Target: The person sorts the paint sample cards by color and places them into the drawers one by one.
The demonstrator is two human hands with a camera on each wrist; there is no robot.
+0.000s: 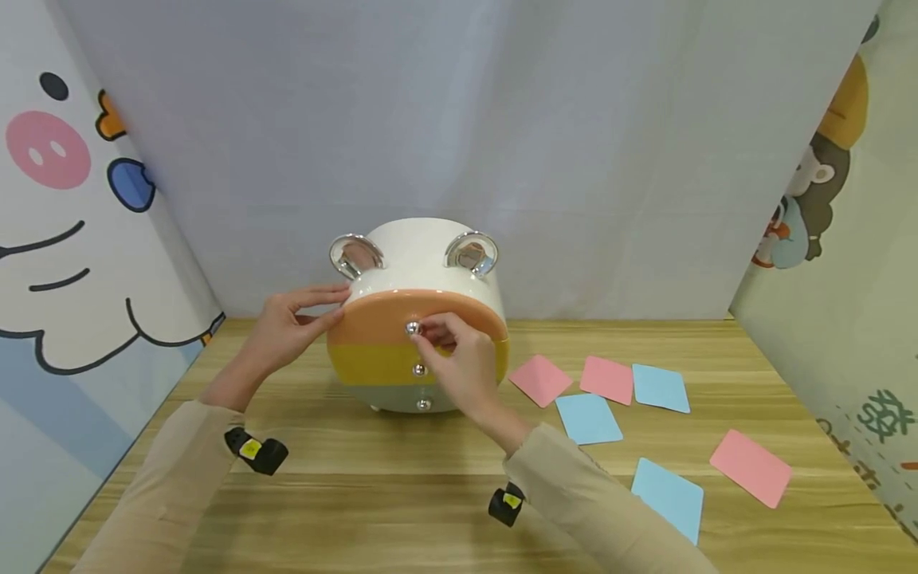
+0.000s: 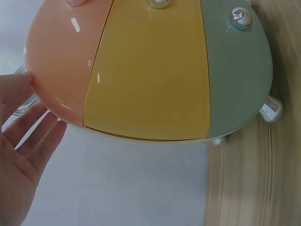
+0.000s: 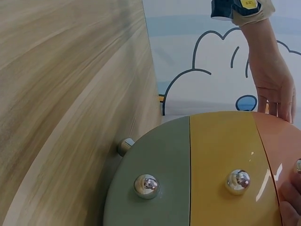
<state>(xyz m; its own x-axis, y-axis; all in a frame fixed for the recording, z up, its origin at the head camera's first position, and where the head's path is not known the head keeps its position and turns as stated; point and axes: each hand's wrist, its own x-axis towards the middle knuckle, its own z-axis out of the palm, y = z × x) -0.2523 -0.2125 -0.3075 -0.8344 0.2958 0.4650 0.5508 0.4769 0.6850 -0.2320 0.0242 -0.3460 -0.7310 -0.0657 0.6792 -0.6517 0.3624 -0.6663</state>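
Observation:
A white storage box (image 1: 419, 239) with shiny ear-shaped loops stands on the table, three drawer fronts facing me. The orange drawer (image 1: 373, 317) is at the top, the yellow drawer (image 2: 148, 75) in the middle, the grey-green drawer (image 3: 157, 160) at the bottom. Each has a round silver knob. My left hand (image 1: 283, 328) rests its fingertips on the box's upper left edge, fingers fairly straight. The right hand (image 1: 464, 363) pinches the orange drawer's knob (image 1: 412, 328) between thumb and fingers. All three drawers look closed.
Several pink cards (image 1: 751, 468) and blue cards (image 1: 670, 498) lie on the wooden table (image 1: 344, 510), right of the box. A pale curtain (image 1: 610, 159) hangs behind. Cartoon-printed panels (image 1: 93, 263) stand at both sides.

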